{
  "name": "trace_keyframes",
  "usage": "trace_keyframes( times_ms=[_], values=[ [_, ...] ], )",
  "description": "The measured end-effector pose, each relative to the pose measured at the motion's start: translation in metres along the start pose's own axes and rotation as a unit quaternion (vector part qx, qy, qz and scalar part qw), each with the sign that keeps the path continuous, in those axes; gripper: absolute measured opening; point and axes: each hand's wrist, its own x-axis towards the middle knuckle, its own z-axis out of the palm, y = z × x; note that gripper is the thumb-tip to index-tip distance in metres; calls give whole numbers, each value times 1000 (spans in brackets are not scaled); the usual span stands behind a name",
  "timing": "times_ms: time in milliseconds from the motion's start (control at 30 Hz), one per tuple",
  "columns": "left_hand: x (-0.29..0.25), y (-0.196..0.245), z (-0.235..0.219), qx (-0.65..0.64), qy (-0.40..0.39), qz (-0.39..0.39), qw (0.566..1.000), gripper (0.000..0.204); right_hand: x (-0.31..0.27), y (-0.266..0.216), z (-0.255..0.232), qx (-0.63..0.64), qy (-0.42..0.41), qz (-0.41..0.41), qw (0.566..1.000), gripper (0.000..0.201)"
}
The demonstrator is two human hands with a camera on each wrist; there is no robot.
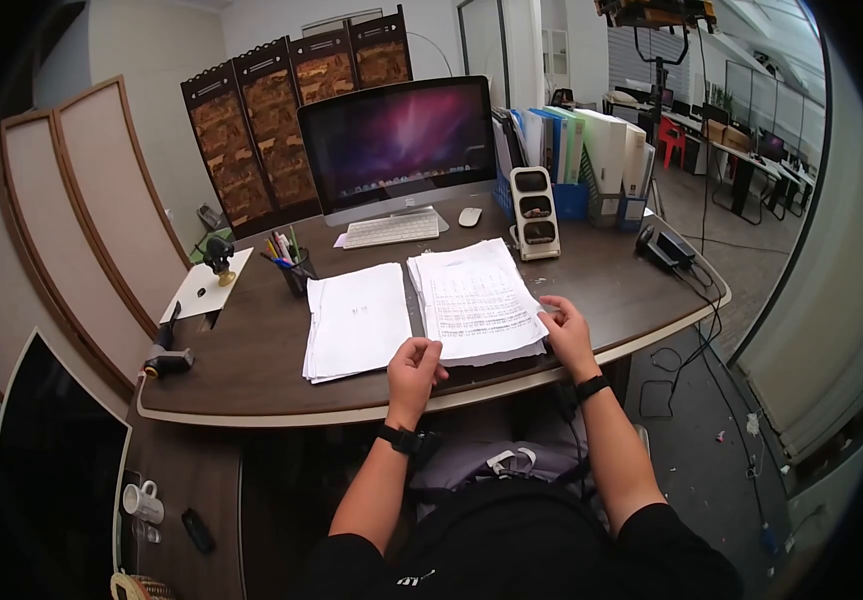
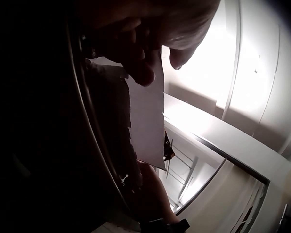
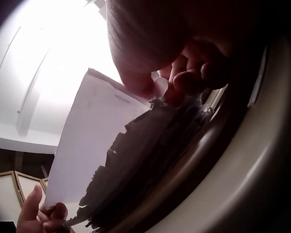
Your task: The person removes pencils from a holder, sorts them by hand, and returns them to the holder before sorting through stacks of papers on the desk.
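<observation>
A stack of printed paper (image 1: 477, 300) lies on the desk in front of me. My left hand (image 1: 415, 380) is at its near left corner, fingers curled and thumb on the other side of the sheet's edge. At the near right corner, my right hand (image 1: 569, 338) pinches the paper's edge between thumb and fingers. Seen from low down in the right wrist view, the top sheet (image 3: 92, 136) is raised off the uneven edges of the sheets below. Left of this pile lies a second stack of white paper (image 1: 360, 320), apart from both hands.
Behind the papers stand a keyboard (image 1: 392, 230), a mouse (image 1: 470, 217) and a monitor (image 1: 402, 140). A mesh pen cup (image 1: 297, 272) is at the left, a white three-slot holder (image 1: 535, 215) at the right, beside upright binders (image 1: 602, 150). A black adapter (image 1: 667, 250) trails cables off the right edge.
</observation>
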Motion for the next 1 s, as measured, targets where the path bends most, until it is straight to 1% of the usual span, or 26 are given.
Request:
trace_keyframes(
  times_ms=[33, 67, 133, 167, 200, 233, 267, 300, 367, 400, 467, 500, 533, 600, 633, 700, 733, 767, 833, 867, 933, 967, 1000],
  values=[
    [0, 1, 1, 31, 5, 10, 999, 10, -1, 0, 0, 0, 0, 1, 1000, 29],
    [-1, 1, 1, 31, 4, 11, 999, 10, -1, 0, 0, -3, 2, -2, 1000, 28],
    [-1, -1, 2, 166, 50, 47, 984, 11, 3, 4, -1, -4, 9, -10, 1000, 27],
    [-1, -5, 1, 166, 46, 49, 984, 11, 6, 12, -2, -38, 13, -29, 999, 24],
    [-2, -11, -2, 181, 82, 64, 978, 11, 6, 19, -5, -72, 15, -46, 996, 22],
    [-5, -5, -1, 195, 119, 77, 970, 11, 4, 16, -6, -72, 17, -44, 996, 22],
    [-12, 4, -1, 167, 113, 24, 979, 8, 3, 13, -6, -82, 9, -33, 996, 20],
    [-15, 9, -4, 169, 113, 23, 979, 8, 3, 10, -5, -91, 1, -23, 996, 19],
    [-18, 17, -13, 135, 36, -81, 987, 12, 1, 4, -3, -96, 4, -22, 995, 18],
    [-19, 22, -16, 137, 34, -83, 987, 12, 0, 3, -2, -104, 8, -22, 994, 18],
    [-20, 32, -19, 217, 31, -49, 974, 27, -1, 3, -2, -108, 11, -24, 994, 18],
    [-21, 33, -23, 217, 30, -49, 974, 27, 0, 3, -1, -110, 11, -31, 993, 19],
    [-21, 36, -27, 285, 31, 13, 958, 33, 2, 6, -1, -117, 8, -32, 993, 20],
    [-18, 46, -32, 395, 38, 132, 909, 45, 4, 12, -1, -111, 12, -45, 993, 20],
    [-16, 50, -34, 393, 37, 133, 909, 45, 4, 13, -2, -107, 14, -52, 993, 20],
    [-13, 56, -44, 382, 101, 198, 897, 44, 3, 18, -5, -92, 8, -44, 995, 20],
    [-9, 52, -55, 398, 124, 228, 880, 43, 3, 15, -5, -96, 5, -33, 995, 20],
    [-6, 52, -65, 399, 124, 228, 880, 43, 3, 12, -4, -99, 2, -23, 995, 20],
    [-2, 51, -83, 359, 216, 241, 875, 37, 4, 12, -2, -93, 7, -31, 995, 20],
    [0, 51, -93, 359, 214, 242, 876, 37, 3, 13, -2, -88, 11, -38, 995, 21],
    [0, 49, -114, 378, 278, 249, 847, 30, 1, 10, -1, -100, 13, -38, 994, 21],
    [0, 47, -122, 378, 279, 248, 847, 30, 1, 8, -1, -112, 14, -39, 993, 21],
    [0, 45, -129, 365, 307, 227, 849, 27, 1, 9, -1, -112, 13, -41, 993, 21]
  ],
)
